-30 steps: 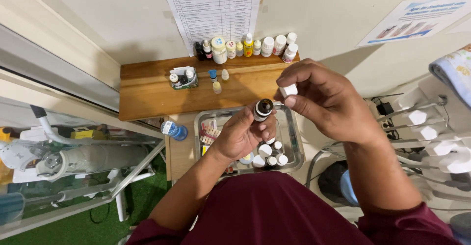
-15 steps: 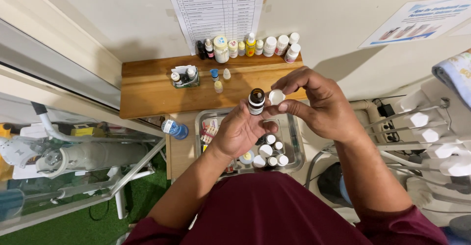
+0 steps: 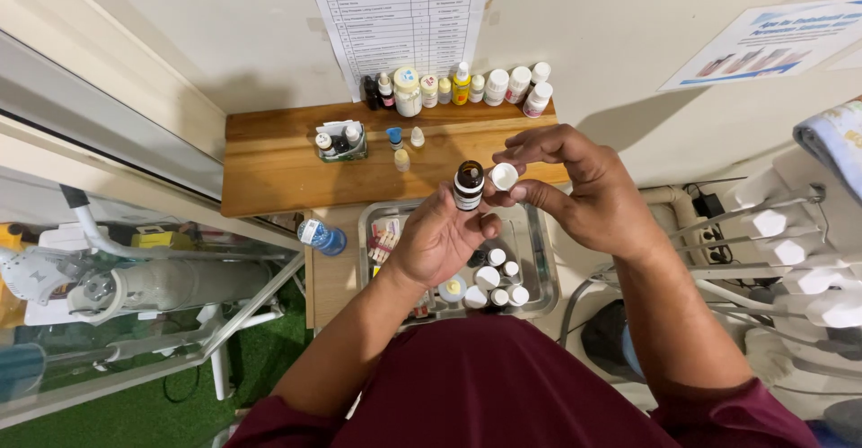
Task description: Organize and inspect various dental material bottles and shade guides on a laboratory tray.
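Lowered beside the open brown bottle [image 3: 468,184], right hand [image 3: 584,197] pinches white cap [image 3: 504,176].

Both hands are raised side by side: the left hand [image 3: 440,237] is cupped palm-up, the right hand [image 3: 584,192] is pinched at the fingertips.

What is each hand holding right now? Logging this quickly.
Left hand: closed on small dark bottle, upright, cap off.
Right hand: pinching white cap beside the bottle.
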